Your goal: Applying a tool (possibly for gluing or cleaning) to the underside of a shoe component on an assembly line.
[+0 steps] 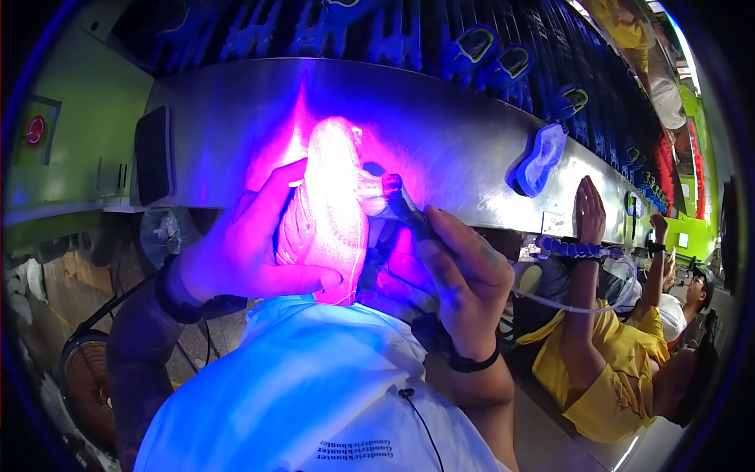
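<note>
my left hand [252, 256] is wrapped around a shoe sole [330, 212], thumb along its near edge and fingers curled up over the far side, holding it on edge just in front of my chest. the sole glows bright pink under a strong violet light, so i cannot make out its real colour. my right hand [452, 271] is closed around a small brush [391, 197], the dark handle pinched between fingers and thumb, and its head is touching the right side of the sole near the top. a dark band sits on each of my wrists, and my white shirt [314, 393] fills the lower middle of the view, lit blue.

beyond my hands runs a long metal conveyor ledge [440, 134], shiny and washed purple by the light. another sole [539, 161], blue, lies on it well to the right. behind the ledge is a row of dark racks holding more sole-shaped pieces. a black rectangular pad [153, 153] hangs on the left end of the ledge.

to my right a person in a yellow shirt [605, 377] reaches up to the ledge with one hand [590, 208]. a floor fan [82, 377] stands low on my left.
</note>
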`<action>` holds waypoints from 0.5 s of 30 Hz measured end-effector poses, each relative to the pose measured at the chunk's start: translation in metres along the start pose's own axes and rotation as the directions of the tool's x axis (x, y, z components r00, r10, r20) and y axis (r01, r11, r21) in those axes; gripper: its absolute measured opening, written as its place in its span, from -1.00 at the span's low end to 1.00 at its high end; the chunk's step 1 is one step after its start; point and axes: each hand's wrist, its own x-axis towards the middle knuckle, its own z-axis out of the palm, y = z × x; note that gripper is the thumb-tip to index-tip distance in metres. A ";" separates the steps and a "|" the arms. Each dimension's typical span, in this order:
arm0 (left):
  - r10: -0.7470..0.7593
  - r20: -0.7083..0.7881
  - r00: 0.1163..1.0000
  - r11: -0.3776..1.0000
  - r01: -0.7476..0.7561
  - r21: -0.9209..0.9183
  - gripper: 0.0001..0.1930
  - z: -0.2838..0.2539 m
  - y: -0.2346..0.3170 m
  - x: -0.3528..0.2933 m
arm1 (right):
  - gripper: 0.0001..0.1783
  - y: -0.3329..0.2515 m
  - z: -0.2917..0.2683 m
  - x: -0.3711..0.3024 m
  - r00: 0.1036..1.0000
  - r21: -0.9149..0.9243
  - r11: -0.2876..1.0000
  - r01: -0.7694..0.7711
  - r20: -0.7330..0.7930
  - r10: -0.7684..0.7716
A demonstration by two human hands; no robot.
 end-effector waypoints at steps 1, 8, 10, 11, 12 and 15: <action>-0.006 0.001 1.000 1.000 0.006 -0.001 0.11 0.003 0.001 0.001 | -0.59 0.002 0.001 -0.003 1.000 0.003 1.000 -0.005 0.001 0.005; -0.212 -0.047 0.976 0.955 0.197 -0.223 -0.03 0.008 0.009 0.003 | -0.61 0.008 0.011 -0.024 0.992 0.080 0.995 -0.066 -0.106 0.075; -0.215 -0.074 0.974 0.969 0.204 -0.143 -0.06 0.010 0.012 0.004 | -0.61 0.009 0.010 -0.032 0.991 0.025 0.999 -0.038 -0.125 0.041; -0.274 -0.100 0.957 0.941 0.245 -0.232 -0.08 0.012 0.017 0.006 | -0.60 0.010 0.008 -0.040 0.994 -0.020 0.999 -0.025 -0.103 0.023; -0.331 -0.125 0.935 0.907 0.279 -0.315 -0.11 0.012 0.022 0.009 | -0.59 0.011 0.005 -0.044 0.997 -0.061 0.998 -0.004 -0.079 -0.001; -0.418 -0.173 0.892 0.900 0.381 -0.210 -0.01 0.014 0.029 0.011 | -0.60 0.019 0.000 -0.055 0.995 -0.146 0.986 0.080 -0.047 -0.088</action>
